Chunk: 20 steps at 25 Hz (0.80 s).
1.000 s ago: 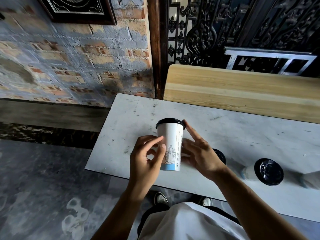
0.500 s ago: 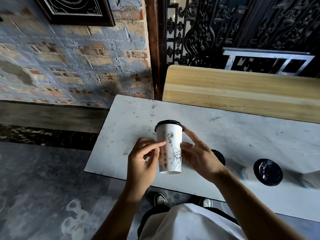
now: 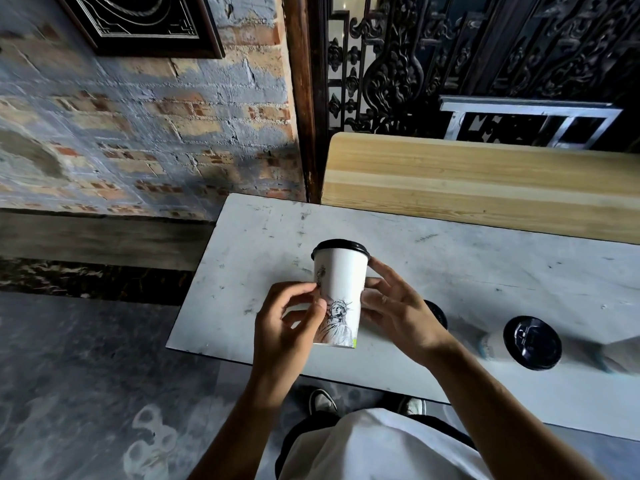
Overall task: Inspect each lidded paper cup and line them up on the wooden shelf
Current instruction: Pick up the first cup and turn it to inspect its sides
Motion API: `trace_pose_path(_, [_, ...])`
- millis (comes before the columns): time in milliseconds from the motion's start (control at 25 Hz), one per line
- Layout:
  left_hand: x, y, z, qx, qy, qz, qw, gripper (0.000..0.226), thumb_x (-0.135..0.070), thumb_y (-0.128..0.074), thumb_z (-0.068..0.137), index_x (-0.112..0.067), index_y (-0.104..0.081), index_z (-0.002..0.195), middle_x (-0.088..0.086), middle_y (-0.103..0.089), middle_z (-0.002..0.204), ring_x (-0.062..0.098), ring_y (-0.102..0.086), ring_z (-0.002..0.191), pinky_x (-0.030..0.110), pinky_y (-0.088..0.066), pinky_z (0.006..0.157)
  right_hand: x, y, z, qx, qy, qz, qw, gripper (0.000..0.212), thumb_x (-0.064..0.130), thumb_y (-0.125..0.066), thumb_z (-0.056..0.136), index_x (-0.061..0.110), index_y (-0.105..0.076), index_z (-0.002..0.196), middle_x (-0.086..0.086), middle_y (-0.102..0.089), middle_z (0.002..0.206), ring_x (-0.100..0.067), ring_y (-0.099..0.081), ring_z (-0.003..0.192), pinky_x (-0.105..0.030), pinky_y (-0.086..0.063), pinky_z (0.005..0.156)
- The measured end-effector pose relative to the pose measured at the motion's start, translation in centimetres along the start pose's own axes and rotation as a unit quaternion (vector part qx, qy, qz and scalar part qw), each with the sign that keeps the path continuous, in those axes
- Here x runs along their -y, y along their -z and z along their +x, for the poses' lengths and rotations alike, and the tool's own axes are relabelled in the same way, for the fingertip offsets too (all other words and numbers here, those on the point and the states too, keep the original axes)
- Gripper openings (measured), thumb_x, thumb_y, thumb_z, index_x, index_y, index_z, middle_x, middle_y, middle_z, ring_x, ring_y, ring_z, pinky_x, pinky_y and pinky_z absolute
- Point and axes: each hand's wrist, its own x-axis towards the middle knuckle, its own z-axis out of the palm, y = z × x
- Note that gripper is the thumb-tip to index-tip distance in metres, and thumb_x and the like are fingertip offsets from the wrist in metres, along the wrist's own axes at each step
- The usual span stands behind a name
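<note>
Turned further round, the paper cup (image 3: 341, 299), statue print now facing, pinched between left hand (image 3: 289, 327) and right hand (image 3: 398, 313). Nothing yet on the wooden shelf (image 3: 478, 181); other cups (image 3: 519, 342) left waiting on the table (image 3: 450, 268).

— What carries everything here?

— A scuffed white tabletop (image 3: 433, 268), with a pale wooden shelf (image 3: 485, 188) running along its far edge.

— What sits on the tabletop?

— A lidded paper cup (image 3: 519, 342) with a black lid stands near the front edge. Another black lid (image 3: 437, 315) peeks out to its left; its cup is hidden.

— And the shelf?

— Bare wood grain.
</note>
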Motion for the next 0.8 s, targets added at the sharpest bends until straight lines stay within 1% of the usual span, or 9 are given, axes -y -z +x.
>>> trace_pose_path(160, [0.4, -0.1, -0.3, 0.002, 0.046, -0.005, 0.999, 0.017, -0.006, -0.075, 0.088, -0.008, -0.07, 0.104, 0.006, -0.078, 0.099, 0.013, -0.074, 0.094, 0.015, -0.056, 0.076, 0.3, 0.0, -0.1, 0.013, -0.014, 0.022, 1.0, 0.069, 0.007, -0.071, 0.086, 0.039, -0.05, 0.144, -0.012, -0.073, 0.117, -0.036, -0.069, 0.109, -0.049, -0.057, 0.094])
trace_pose_path(240, [0.6, -0.2, -0.3, 0.001, 0.054, 0.007, 0.999, 0.017, -0.003, -0.073, 0.089, -0.008, -0.069, 0.105, 0.009, -0.078, 0.1, 0.01, -0.074, 0.092, 0.015, -0.055, 0.074, 0.3, 0.0, -0.2, 0.018, -0.019, 0.013, 1.0, 0.072, 0.006, -0.07, 0.088, 0.042, -0.046, 0.146, -0.018, -0.072, 0.124, -0.038, -0.07, 0.11, -0.049, -0.058, 0.093])
trace_pose_path(320, [0.8, -0.2, -0.4, 0.005, 0.043, 0.016, 0.999, 0.021, -0.012, -0.073, 0.087, -0.013, -0.069, 0.108, 0.006, -0.077, 0.103, 0.008, -0.073, 0.092, 0.019, -0.057, 0.076, 0.2, -0.1, -0.3, 0.028, -0.017, -0.001, 0.999, 0.076, 0.003, -0.064, 0.091, 0.042, -0.04, 0.151, -0.022, -0.072, 0.126, -0.038, -0.07, 0.111, -0.048, -0.057, 0.097])
trace_pose_path(400, [1.0, -0.2, -0.5, 0.011, 0.021, 0.029, 0.999, 0.027, -0.016, -0.07, 0.087, -0.016, -0.067, 0.115, 0.006, -0.074, 0.11, 0.012, -0.072, 0.097, 0.024, -0.058, 0.079, 0.1, 0.0, -0.2, 0.031, -0.02, -0.005, 0.999, 0.079, -0.005, -0.054, 0.091, 0.043, -0.038, 0.153, -0.021, -0.073, 0.125, -0.035, -0.07, 0.106, -0.041, -0.059, 0.092])
trace_pose_path(520, [1.0, -0.1, -0.7, -0.002, -0.021, 0.074, 0.997, 0.037, -0.001, -0.065, 0.093, -0.025, -0.066, 0.121, 0.007, -0.066, 0.117, 0.015, -0.067, 0.102, 0.016, -0.055, 0.076, -0.3, 0.1, -0.3, 0.037, -0.019, -0.014, 0.999, 0.082, -0.016, -0.046, 0.095, 0.042, -0.036, 0.152, -0.017, -0.069, 0.134, -0.034, -0.068, 0.112, -0.039, -0.058, 0.094])
trace_pose_path(600, [0.9, 0.1, -0.8, -0.008, -0.042, 0.104, 0.994, 0.05, 0.011, -0.059, 0.091, -0.029, -0.068, 0.121, 0.005, -0.06, 0.117, 0.017, -0.065, 0.101, 0.016, -0.054, 0.076, -0.6, 0.2, -0.4, 0.027, -0.011, -0.021, 0.999, 0.078, -0.014, -0.054, 0.095, 0.032, -0.035, 0.156, -0.015, -0.067, 0.137, -0.032, -0.07, 0.111, -0.039, -0.057, 0.094])
trace_pose_path(680, [0.8, 0.3, -0.9, -0.001, -0.063, 0.13, 0.99, 0.06, 0.018, -0.054, 0.086, -0.029, -0.07, 0.12, 0.002, -0.058, 0.114, 0.019, -0.065, 0.097, 0.017, -0.053, 0.076, -0.7, 0.3, -0.5, 0.012, -0.008, -0.036, 0.999, 0.076, -0.004, -0.065, 0.089, 0.026, -0.04, 0.154, -0.013, -0.066, 0.137, -0.025, -0.072, 0.102, -0.033, -0.057, 0.088])
trace_pose_path(720, [0.7, 0.3, -0.9, -0.001, -0.065, 0.133, 0.989, 0.062, 0.019, -0.053, 0.084, -0.029, -0.071, 0.12, 0.002, -0.059, 0.113, 0.019, -0.065, 0.096, 0.018, -0.054, 0.075, -0.7, 0.3, -0.5, 0.006, -0.006, -0.048, 0.999, 0.076, 0.001, -0.07, 0.085, 0.025, -0.043, 0.152, -0.012, -0.065, 0.138, -0.025, -0.073, 0.104, -0.033, -0.057, 0.088])
trace_pose_path(800, [0.8, 0.3, -0.9, -0.007, -0.057, 0.118, 0.991, 0.056, 0.012, -0.053, 0.083, -0.027, -0.071, 0.12, 0.002, -0.063, 0.115, 0.018, -0.067, 0.101, 0.026, -0.058, 0.078, -0.4, 0.1, -0.6, -0.001, 0.007, -0.062, 0.998, 0.075, 0.006, -0.078, 0.08, 0.021, -0.05, 0.147, -0.009, -0.066, 0.139, -0.032, -0.07, 0.116, -0.039, -0.057, 0.093])
